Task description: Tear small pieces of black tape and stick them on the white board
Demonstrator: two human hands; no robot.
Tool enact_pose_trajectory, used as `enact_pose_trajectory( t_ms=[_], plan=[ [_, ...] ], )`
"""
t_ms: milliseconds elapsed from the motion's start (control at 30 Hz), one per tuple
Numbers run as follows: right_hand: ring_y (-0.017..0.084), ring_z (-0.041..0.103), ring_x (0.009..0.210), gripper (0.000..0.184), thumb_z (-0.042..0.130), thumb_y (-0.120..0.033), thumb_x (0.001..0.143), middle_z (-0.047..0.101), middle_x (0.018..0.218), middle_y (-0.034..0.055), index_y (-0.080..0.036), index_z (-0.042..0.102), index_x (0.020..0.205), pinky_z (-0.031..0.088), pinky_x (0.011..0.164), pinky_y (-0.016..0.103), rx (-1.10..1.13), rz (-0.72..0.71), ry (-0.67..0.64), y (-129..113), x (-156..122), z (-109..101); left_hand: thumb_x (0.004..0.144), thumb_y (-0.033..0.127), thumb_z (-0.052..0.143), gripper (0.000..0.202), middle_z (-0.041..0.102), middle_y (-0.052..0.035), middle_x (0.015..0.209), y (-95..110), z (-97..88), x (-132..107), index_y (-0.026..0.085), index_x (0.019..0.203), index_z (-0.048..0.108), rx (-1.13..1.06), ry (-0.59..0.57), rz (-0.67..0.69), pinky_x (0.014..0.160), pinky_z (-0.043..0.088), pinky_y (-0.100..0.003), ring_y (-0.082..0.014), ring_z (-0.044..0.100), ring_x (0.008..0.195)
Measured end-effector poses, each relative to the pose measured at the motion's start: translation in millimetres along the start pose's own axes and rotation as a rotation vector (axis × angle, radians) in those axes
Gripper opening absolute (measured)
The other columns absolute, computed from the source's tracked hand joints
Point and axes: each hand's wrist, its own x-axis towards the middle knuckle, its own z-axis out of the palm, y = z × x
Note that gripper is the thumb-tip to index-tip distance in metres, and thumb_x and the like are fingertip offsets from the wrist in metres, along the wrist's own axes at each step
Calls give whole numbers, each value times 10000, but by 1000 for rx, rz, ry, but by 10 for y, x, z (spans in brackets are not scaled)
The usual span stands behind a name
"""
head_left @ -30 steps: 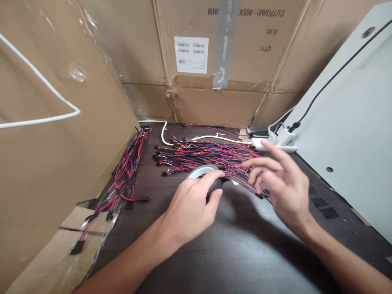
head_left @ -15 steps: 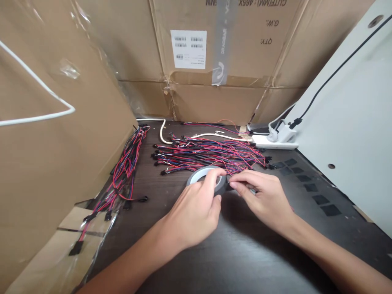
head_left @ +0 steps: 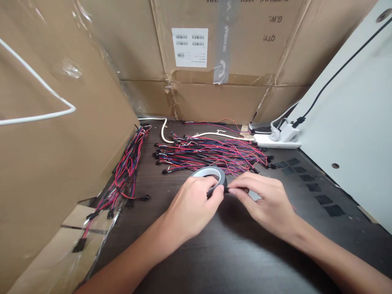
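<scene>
My left hand (head_left: 192, 208) is closed round a roll of black tape (head_left: 211, 174) that rests on the dark table (head_left: 232, 253). My right hand (head_left: 265, 202) pinches the loose end of the tape just to the right of the roll. Right behind the roll lies a heap of red, blue and black wire leads with black plugs (head_left: 208, 154).
A second bundle of the same wires (head_left: 125, 171) lies along the cardboard wall at left. Several cut black tape squares (head_left: 309, 188) sit in a row at right. A white power strip (head_left: 277, 141) with plugs stands at the back right, cardboard boxes behind, a white panel at right.
My right hand came down from over the wire heap, open, to the roll and pinched the tape end. The left hand kept its hold on the roll.
</scene>
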Motion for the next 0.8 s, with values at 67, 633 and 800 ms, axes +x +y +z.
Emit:
enact_pose_trajectory(
  t_ms=[67,633,800],
  plan=[
    [113,616,633,112,575,-70,867,668,737,25,-157,635,828,504,604,223,-1,-7,-8,-6,1,-3,890,209,461,264,488,17,603,-3,-10,8,148,662,579,-2,4,3,575,251,-268,-104,409,575],
    [155,551,682,197,452,-2,887,640,759,74,-110,617,888,467,605,291,-96,-226,-88,-36,-87,13,826,185,493,284,356,28,534,-11,-8,8,142,547,466,26,-8,39,537,203,-263,-83,316,513],
    [160,538,675,221,456,44,852,628,753,85,-110,610,892,446,574,292,-49,-258,-91,-51,-127,-18,819,172,506,285,350,31,534,3,-5,-28,138,548,424,27,-2,133,535,209,-263,-77,310,509]
  ],
)
